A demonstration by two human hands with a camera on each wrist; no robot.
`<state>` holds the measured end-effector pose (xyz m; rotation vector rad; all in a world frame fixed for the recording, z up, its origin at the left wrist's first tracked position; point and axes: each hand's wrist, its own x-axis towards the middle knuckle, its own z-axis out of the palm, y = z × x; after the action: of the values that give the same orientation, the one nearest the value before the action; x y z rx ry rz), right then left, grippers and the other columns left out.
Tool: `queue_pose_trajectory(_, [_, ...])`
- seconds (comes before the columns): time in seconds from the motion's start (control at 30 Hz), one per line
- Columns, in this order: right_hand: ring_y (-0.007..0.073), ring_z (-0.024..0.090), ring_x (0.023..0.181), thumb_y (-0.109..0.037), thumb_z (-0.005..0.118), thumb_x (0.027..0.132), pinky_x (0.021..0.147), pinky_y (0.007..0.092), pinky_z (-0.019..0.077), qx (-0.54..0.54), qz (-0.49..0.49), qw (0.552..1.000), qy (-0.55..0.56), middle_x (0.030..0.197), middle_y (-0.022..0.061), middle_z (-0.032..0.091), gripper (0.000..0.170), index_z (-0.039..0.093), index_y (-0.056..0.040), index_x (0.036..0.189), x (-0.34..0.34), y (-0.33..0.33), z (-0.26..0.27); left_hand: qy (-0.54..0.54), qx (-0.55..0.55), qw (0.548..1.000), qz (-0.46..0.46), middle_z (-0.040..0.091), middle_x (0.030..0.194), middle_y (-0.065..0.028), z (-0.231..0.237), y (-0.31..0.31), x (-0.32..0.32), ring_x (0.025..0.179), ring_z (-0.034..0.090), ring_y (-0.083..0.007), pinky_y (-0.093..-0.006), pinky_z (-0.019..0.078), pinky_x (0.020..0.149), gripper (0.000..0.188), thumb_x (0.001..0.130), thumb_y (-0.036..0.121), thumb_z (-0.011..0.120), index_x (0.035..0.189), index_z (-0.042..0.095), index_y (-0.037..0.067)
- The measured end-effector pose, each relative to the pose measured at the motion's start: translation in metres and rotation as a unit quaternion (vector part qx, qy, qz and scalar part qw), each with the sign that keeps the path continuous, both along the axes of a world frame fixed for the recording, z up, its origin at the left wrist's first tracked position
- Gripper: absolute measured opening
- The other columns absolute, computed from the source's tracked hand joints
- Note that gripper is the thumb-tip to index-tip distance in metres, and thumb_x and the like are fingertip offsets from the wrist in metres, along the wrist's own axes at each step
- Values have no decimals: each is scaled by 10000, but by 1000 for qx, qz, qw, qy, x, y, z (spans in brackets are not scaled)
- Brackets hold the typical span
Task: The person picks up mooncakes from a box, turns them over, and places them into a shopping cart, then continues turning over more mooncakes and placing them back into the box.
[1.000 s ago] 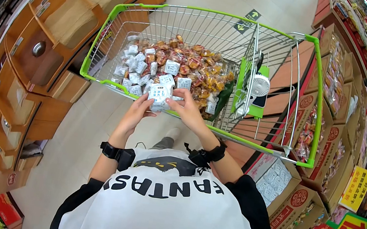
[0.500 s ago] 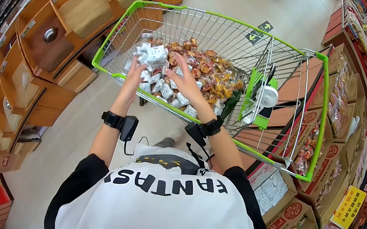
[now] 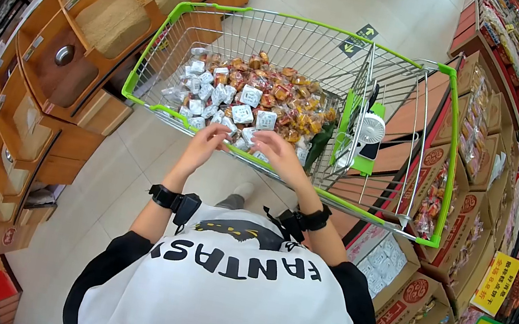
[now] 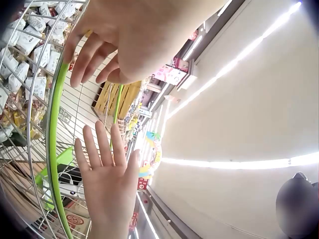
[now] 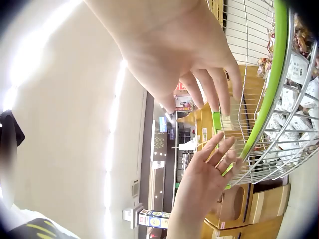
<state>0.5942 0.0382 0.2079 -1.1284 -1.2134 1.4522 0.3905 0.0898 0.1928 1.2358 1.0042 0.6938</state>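
Both hands hover near the close rim of the shopping cart point(image 3: 164, 112). My left hand point(image 3: 209, 142) has its fingers loosely bent and holds nothing. A short gap to the right, my right hand point(image 3: 280, 157) is also bare, its fingers relaxed; its palm shows in the left wrist view point(image 4: 110, 186). Just beyond the fingers, small white packets with dark print point(image 3: 242, 114) lie heaped in the cart. Alongside them are orange-brown snacks in clear wrappers point(image 3: 279, 89). In the right wrist view the green rim point(image 5: 271, 84) passes close to the fingers.
Toward the cart's right end, a small white fan point(image 3: 370, 130) is mounted by a green panel. Wooden display bins point(image 3: 114, 18) stand at the left. Cartons of packaged snacks point(image 3: 454, 217) line the right side, one holding white packets point(image 3: 384, 262).
One second ago both hands held a white packet at the near rim. They then reached over the heap, fingers spread, the packet beyond them. Now they are back near the rim, holding nothing.
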Motion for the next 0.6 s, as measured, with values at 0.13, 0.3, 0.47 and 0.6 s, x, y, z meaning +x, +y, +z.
queue_pose_trajectory(0.13, [141, 577, 792, -153, 495, 834, 705, 241, 440, -2, 6, 1000, -4, 925, 87, 569, 261, 484, -11, 1052, 9, -16, 1, 17, 14, 999, -44, 575, 829, -86, 15, -5, 15, 609, 543, -120, -221, 442, 576, 205, 834, 105, 434, 983, 518, -9])
queue_pose_trajectory(0.3, [138, 582, 709, -107, 472, 832, 643, 233, 439, -23, -39, 999, 24, 891, 97, 570, 230, 486, -5, 1038, 23, -38, 13, 9, 9, 996, -88, 577, 813, -89, 21, -10, 36, 564, 522, -113, -214, 435, 536, 196, 834, 96, 441, 979, 521, -9])
queue_pose_trajectory(0.47, [146, 572, 658, -109, 462, 841, 640, 241, 439, -37, -80, 996, 29, 850, 95, 574, 214, 484, 4, 1021, 43, -63, 18, 0, 5, 990, -144, 576, 806, -83, 31, -16, 63, 540, 515, -109, -212, 432, 525, 205, 837, 105, 438, 989, 522, -5])
queue_pose_trajectory(0.6, [126, 563, 600, -105, 481, 830, 570, 216, 437, -49, -133, 989, 30, 796, 78, 570, 227, 486, 1, 1030, 58, -88, 21, -12, -3, 979, -205, 564, 806, -74, 35, -20, 87, 506, 516, -111, -213, 428, 497, 213, 850, 122, 429, 1005, 515, 4])
